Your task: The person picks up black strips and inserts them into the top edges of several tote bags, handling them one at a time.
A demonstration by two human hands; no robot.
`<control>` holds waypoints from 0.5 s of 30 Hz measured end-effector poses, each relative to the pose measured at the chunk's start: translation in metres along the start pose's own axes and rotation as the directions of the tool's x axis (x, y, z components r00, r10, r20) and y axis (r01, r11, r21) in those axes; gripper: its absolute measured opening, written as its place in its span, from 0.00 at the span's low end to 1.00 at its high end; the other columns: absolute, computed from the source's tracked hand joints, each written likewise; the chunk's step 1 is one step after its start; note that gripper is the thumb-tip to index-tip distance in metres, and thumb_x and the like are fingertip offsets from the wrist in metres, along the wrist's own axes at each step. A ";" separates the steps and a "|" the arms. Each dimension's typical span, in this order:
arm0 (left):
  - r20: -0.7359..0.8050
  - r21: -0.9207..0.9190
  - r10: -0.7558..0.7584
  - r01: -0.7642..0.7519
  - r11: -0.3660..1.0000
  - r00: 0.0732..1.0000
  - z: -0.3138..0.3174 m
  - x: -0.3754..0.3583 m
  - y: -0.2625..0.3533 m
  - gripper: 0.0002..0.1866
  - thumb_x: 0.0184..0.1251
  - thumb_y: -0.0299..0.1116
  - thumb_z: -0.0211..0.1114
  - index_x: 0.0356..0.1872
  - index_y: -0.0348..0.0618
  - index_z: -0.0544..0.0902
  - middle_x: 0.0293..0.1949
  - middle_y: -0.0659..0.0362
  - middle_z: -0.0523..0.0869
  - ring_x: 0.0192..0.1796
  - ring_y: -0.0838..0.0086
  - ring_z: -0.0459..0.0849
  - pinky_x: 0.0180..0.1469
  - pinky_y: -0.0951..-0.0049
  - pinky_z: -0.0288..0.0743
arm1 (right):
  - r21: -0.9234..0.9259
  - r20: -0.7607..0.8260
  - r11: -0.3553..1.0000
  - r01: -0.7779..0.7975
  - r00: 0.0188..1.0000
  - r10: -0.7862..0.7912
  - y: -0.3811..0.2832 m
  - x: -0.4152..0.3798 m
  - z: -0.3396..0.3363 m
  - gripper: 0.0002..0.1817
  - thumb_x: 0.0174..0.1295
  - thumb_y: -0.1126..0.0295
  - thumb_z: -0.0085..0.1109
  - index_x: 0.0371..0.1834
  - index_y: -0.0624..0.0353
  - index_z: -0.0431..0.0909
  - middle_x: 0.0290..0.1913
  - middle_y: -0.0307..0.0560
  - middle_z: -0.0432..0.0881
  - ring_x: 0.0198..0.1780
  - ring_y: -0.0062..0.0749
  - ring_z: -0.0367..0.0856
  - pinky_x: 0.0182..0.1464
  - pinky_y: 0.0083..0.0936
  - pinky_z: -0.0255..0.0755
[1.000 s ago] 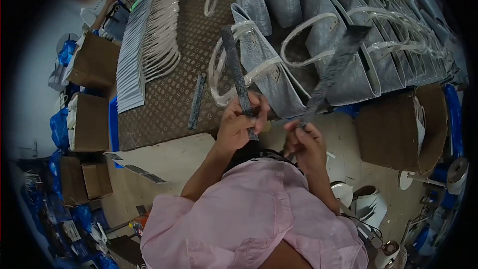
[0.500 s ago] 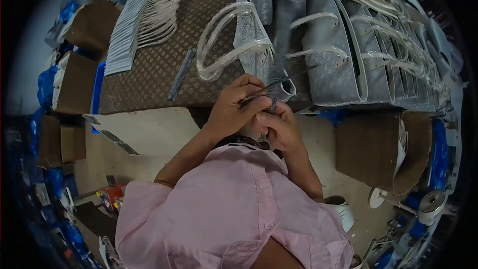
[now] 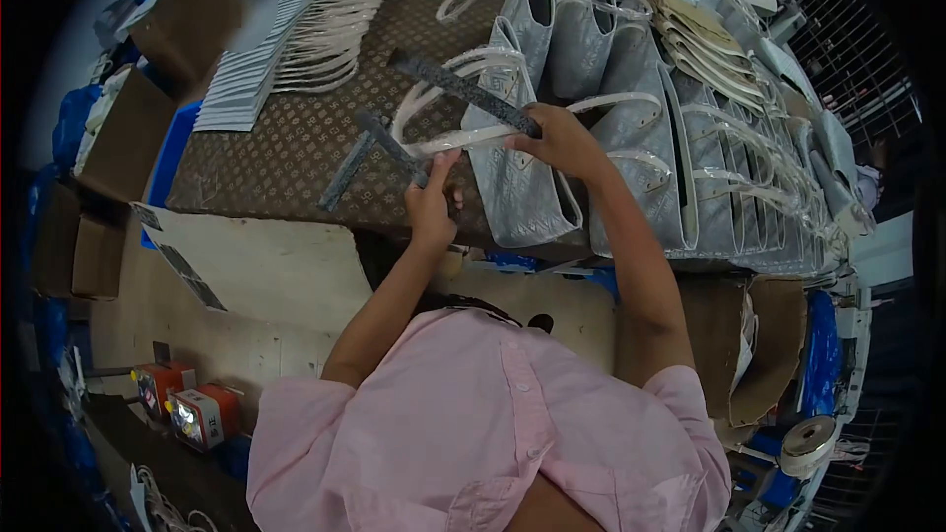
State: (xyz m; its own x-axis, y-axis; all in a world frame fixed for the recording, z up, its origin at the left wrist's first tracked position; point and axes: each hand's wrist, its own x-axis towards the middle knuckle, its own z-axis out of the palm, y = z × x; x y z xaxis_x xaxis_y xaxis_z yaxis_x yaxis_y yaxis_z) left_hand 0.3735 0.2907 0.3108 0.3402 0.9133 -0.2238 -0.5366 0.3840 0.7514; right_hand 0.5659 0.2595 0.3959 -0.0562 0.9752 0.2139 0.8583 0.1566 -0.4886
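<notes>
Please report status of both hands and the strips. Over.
Left hand holds one dark strip; right hand holds second dark strip. Third dark strip lies on table. Silver bag near right hand.

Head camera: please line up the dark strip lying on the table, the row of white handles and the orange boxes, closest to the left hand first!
From the left hand:
1. Dark strip, on the table, just left.
2. Row of white handles, farther up and left.
3. Orange boxes, down low, far left.

Brown patterned table [image 3: 258,166] | silver bags [image 3: 639,199] | white straps [image 3: 330,44] | gray strip [image 3: 345,175]
</notes>
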 end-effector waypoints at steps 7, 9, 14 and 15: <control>0.283 -0.330 0.085 0.014 0.944 0.955 0.031 0.026 0.026 0.18 0.64 0.42 0.56 0.47 0.38 0.76 0.25 0.62 0.77 0.19 0.82 0.68 0.21 0.81 0.61 | -0.063 -0.163 0.998 0.016 0.986 -0.026 -0.023 -0.001 -0.017 0.15 0.50 0.64 0.65 0.30 0.66 0.74 0.30 0.51 0.76 0.29 0.35 0.74 0.33 0.30 0.66; 0.432 -0.274 0.015 0.115 0.955 0.902 0.040 0.037 0.019 0.22 0.64 0.41 0.57 0.53 0.37 0.71 0.32 0.59 0.80 0.20 0.83 0.68 0.21 0.81 0.61 | -0.015 -0.203 0.999 0.030 0.979 -0.032 -0.016 -0.005 -0.019 0.14 0.52 0.63 0.63 0.28 0.65 0.74 0.28 0.49 0.77 0.25 0.31 0.74 0.29 0.28 0.66; 0.327 -0.010 0.213 -0.222 0.975 0.921 0.076 0.021 0.009 0.24 0.63 0.44 0.57 0.52 0.34 0.72 0.42 0.54 0.83 0.16 0.84 0.68 0.18 0.83 0.60 | 0.835 -0.317 0.545 0.080 0.879 0.357 0.005 -0.007 -0.007 0.18 0.63 0.57 0.50 0.34 0.63 0.77 0.22 0.37 0.77 0.14 0.14 0.65 0.16 0.13 0.56; 0.323 0.062 0.199 -0.231 0.971 0.925 0.080 0.023 0.011 0.22 0.64 0.45 0.57 0.48 0.35 0.75 0.34 0.57 0.84 0.14 0.84 0.67 0.16 0.83 0.59 | 0.880 -0.309 0.468 0.087 0.852 0.422 0.000 -0.008 -0.002 0.19 0.64 0.56 0.48 0.34 0.64 0.77 0.22 0.38 0.77 0.14 0.14 0.65 0.16 0.13 0.56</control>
State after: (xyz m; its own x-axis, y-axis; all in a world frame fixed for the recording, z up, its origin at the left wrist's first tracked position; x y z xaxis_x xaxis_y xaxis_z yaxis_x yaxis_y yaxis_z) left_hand 0.4371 0.3052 0.3635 0.4577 0.8775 0.1431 -0.5514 0.1538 0.8200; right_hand 0.5671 0.2515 0.3959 0.4720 0.8492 0.2370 -0.0522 0.2953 -0.9540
